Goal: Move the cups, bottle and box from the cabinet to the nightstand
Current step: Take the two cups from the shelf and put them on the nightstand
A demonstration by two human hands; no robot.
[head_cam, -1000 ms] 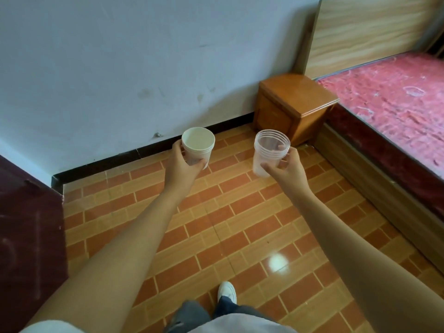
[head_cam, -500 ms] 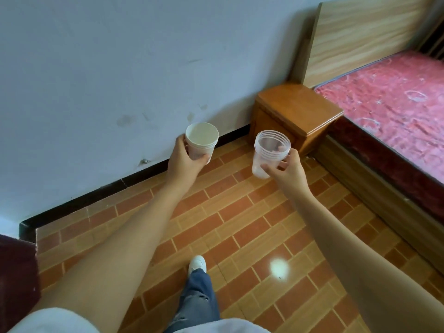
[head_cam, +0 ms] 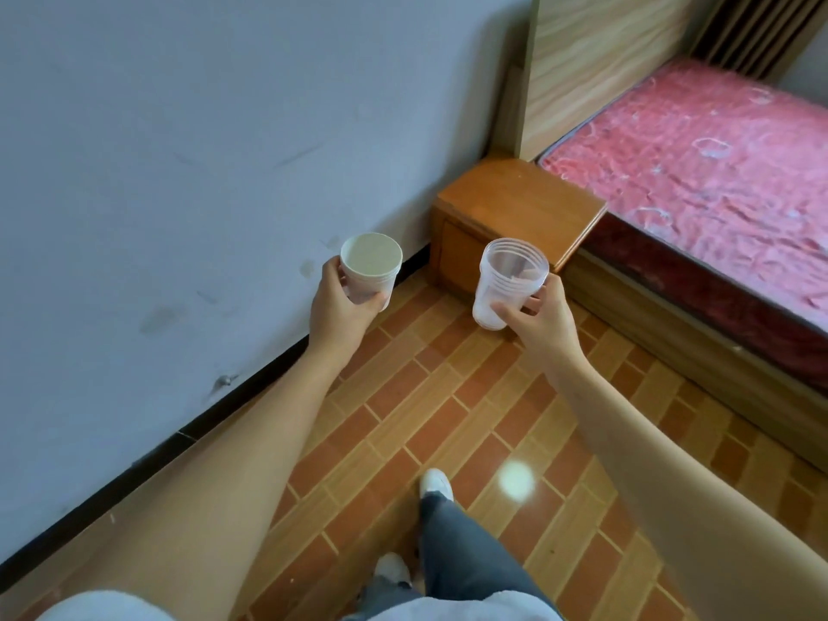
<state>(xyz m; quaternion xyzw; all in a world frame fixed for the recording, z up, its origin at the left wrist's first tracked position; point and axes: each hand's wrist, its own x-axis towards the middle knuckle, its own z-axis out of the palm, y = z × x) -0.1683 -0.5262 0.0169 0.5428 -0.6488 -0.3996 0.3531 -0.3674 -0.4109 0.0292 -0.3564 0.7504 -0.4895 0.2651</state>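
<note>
A: Left hand (head_cam: 334,307) wrapped around a white paper cup (head_cam: 370,271), fingers curled at the lower wall, mouth kept upright.

B: Right hand (head_cam: 540,318) likewise closed, pinching a stack of clear plastic cups (head_cam: 508,284) low on the side, thumb in front, stack leaning slightly toward the left hand. Probably gripped low so the bases can be set down without fingers in the way.

A: Both carried out in front at similar height, apart, not touching. Still over the tiled floor (head_cam: 448,419), short of the nightstand (head_cam: 519,208).

B: Nightstand ahead in the corner, against the wall (head_cam: 201,172) and touching the bed (head_cam: 694,172); top bare.

A: Bottle and box nowhere in view, cabinet neither. Presumably still to fetch.

B: Judged as the carrying step, early on. Next: closing in, lowering each onto the top, away from the edge.
</note>
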